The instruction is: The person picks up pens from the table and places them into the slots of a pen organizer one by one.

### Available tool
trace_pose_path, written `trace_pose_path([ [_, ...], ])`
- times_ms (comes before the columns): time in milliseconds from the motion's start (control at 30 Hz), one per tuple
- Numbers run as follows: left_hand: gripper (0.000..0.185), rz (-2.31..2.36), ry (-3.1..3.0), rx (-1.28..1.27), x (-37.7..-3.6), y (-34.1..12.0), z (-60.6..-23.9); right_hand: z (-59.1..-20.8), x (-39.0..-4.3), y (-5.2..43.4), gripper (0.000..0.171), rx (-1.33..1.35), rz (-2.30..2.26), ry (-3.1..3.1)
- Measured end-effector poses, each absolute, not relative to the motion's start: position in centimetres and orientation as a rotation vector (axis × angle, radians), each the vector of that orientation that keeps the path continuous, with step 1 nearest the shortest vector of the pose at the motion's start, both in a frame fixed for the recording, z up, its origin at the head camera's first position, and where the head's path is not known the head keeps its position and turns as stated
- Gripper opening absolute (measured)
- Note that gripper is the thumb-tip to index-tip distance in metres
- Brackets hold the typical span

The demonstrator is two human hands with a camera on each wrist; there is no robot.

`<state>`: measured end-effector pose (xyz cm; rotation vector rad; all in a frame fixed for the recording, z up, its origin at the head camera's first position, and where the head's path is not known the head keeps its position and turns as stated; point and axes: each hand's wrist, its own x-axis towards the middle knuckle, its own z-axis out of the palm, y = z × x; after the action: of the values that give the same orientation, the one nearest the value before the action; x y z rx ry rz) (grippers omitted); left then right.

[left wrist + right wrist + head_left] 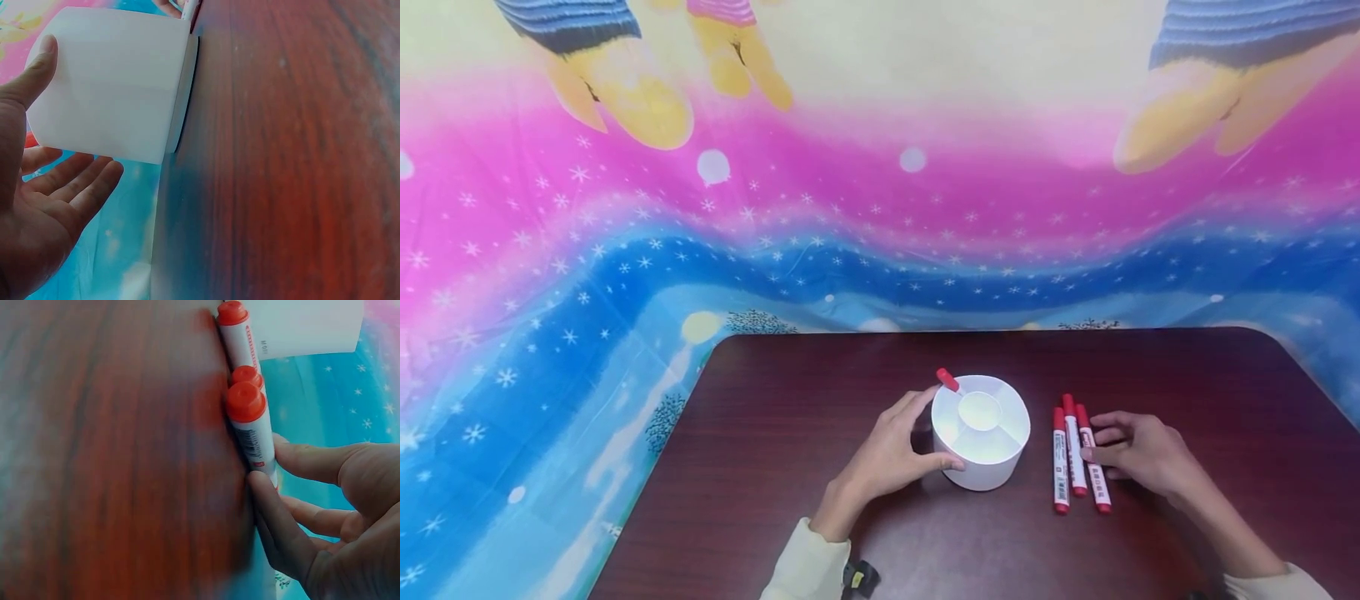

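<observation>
Sleeves: pale cream cuffs at the near edge of the bench, one on each wrist.
Left hand: the left hand cups the white holder, thumb on its near side and fingers curved around its left wall.
Right hand: the right hand lies beside three red markers, fingertips touching the rightmost one, fingers loosely bent; nothing is lifted.
Markers: white barrels with red caps and printed labels, lying side by side and touching, just right of the holder.
Holder: a round, smooth, white plastic tub, upright at mid-bench, split into compartments around a centre well.
Fourth marker: one red-capped marker stands tilted in the far-left compartment.
Bench: dark reddish wood grain, glossy, with rounded corners.
Backdrop: a cloth in pink and blue bands with white snowflakes hangs behind the bench.
</observation>
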<state>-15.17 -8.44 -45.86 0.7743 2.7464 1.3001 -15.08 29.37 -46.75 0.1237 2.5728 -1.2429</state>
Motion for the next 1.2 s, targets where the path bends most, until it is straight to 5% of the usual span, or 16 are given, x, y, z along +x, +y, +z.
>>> trace_pose_path([
  [1200,0.105,1.358,2.715,0.801,-15.1,-8.5,-45.7,-41.9,-15.1,27.5,0.067,-0.055,-1.504,2.452],
])
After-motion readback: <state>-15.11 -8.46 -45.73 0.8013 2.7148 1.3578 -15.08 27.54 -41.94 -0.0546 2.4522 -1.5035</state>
